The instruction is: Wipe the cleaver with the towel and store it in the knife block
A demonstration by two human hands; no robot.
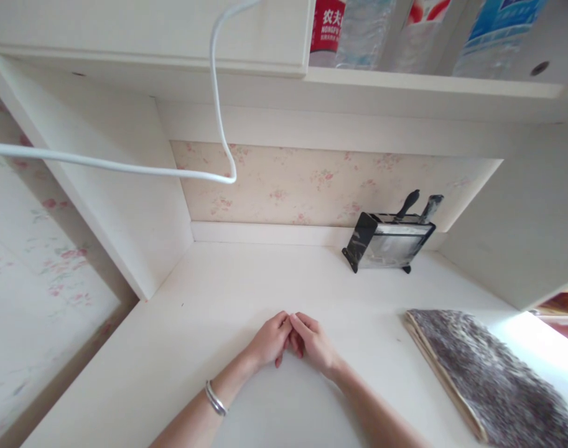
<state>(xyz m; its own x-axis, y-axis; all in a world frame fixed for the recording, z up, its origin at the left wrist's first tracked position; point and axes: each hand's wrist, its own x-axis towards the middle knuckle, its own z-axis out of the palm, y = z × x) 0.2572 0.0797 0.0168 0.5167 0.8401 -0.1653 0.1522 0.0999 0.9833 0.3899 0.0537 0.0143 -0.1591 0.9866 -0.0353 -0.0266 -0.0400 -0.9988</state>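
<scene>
My left hand [267, 342] and my right hand [314, 343] rest side by side on the white desk top [209, 311], fingers curled in and fingertips touching each other at the middle. Neither hand shows anything held. A silver bangle [215, 398] sits on my left wrist. The nearest objects are a black knife block [389, 242] with two handles at the back right, and a grey shaggy mat [489, 373] to the right.
A white cable [125, 165] hangs across the upper left. An upper shelf [428, 81] holds several plastic water bottles [363, 31]. White side panels wall in the desk on the left and right; floral wallpaper [311, 183] backs it.
</scene>
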